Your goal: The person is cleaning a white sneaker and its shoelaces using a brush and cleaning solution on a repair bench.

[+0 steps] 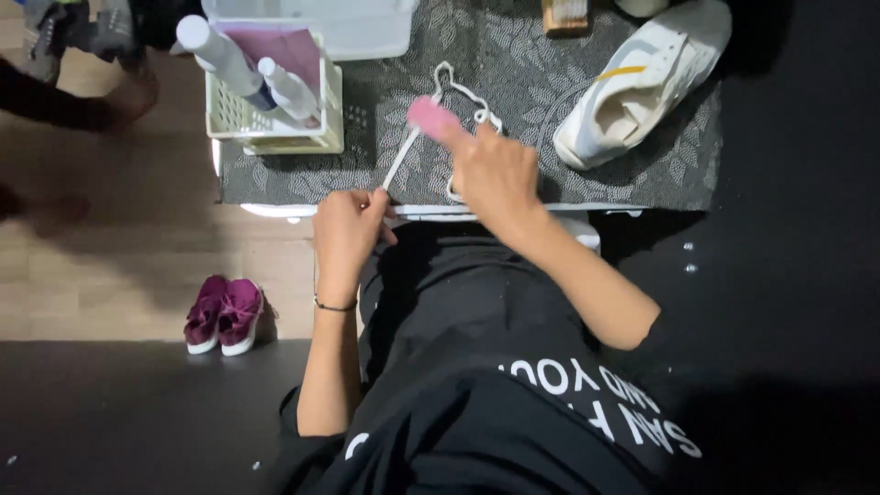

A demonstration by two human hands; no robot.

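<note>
Your left hand (pixel 346 229) fisted at the table edge (pixel 275 210), pinching 1 end of the white shoelace (pixel 401 158), your right hand (pixel 493 170) raised, wrist bent, gripping a pink brush (pixel 429 116) over the lace

The scene is seen through a single head-worn camera, aimed steeply down over the wearer's chest and lap. The patterned table mat (pixel 385 165) is framed close in the upper half, with the wooden floor (pixel 110 266) taken in at left. No second view is provided.
</note>
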